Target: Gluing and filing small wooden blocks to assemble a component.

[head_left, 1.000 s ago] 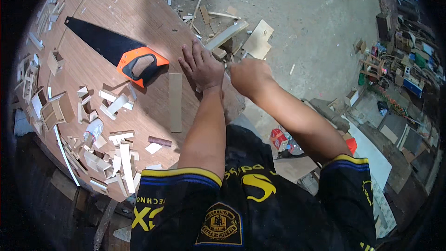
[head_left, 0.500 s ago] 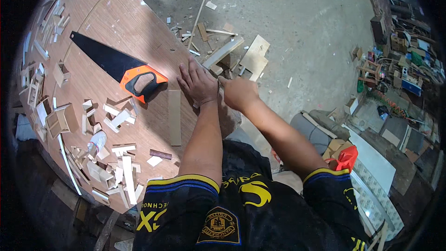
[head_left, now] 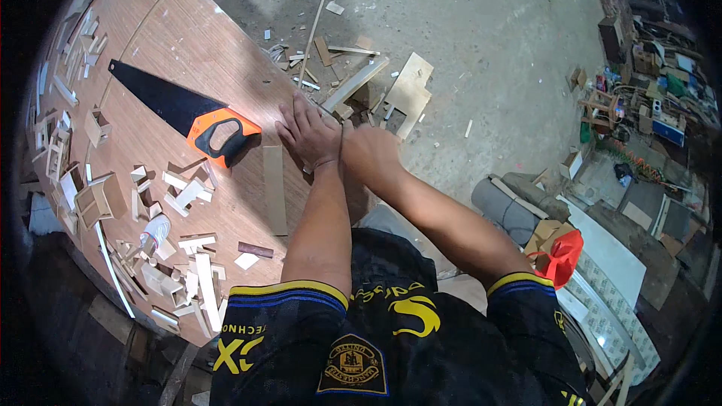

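at table edge, two hands, left hand, right hand, one saw, perhaps gripping strip

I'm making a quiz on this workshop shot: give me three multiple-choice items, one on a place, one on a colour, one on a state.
1. Where does the handsaw lie?
A. on the wooden table, left of the hands
B. on the concrete floor
C. across the person's lap

2. What colour is the saw's handle?
A. blue
B. orange
C. green

3. How is the left hand?
A. gripping the saw
B. raised in the air
C. pressed flat, fingers spread, at the table's edge

Answers: 1 A, the saw rests on the tabletop among wood offcuts; 2 B, the grip is orange against a black blade; 3 C, the palm lies down beside the right hand.
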Action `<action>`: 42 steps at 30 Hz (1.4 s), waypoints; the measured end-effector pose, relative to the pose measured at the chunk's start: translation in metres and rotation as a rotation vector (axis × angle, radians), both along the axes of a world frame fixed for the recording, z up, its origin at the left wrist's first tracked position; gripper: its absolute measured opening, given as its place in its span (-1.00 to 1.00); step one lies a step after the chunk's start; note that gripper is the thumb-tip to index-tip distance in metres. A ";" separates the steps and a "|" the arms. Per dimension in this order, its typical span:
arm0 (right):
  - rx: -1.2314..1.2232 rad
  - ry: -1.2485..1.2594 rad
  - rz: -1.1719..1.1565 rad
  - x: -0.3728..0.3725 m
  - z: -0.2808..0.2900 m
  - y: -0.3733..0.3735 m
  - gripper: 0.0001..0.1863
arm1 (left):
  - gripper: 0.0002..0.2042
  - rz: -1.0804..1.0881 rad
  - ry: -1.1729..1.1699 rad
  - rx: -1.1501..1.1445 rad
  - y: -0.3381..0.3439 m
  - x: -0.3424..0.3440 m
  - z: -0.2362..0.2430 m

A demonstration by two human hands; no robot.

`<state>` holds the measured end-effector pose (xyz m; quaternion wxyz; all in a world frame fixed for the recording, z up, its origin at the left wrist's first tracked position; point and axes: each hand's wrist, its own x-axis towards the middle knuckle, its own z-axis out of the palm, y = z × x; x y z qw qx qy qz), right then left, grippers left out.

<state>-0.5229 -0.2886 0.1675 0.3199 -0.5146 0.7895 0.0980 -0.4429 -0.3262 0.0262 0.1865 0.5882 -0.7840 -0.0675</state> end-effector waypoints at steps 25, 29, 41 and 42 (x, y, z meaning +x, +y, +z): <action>0.155 0.141 0.087 -0.002 0.010 -0.020 -0.75 | -0.79 0.014 0.004 0.058 0.004 -0.006 0.009; 0.281 0.075 0.361 -0.001 0.046 -0.040 -0.77 | -0.76 0.043 -0.069 0.123 0.005 0.003 0.011; 0.314 0.099 0.305 0.002 0.026 -0.026 -0.73 | -0.64 0.015 -0.090 0.214 0.006 0.000 0.019; 0.232 0.121 0.118 0.005 0.008 -0.017 -0.75 | -0.61 0.014 -0.039 0.180 0.006 0.001 0.019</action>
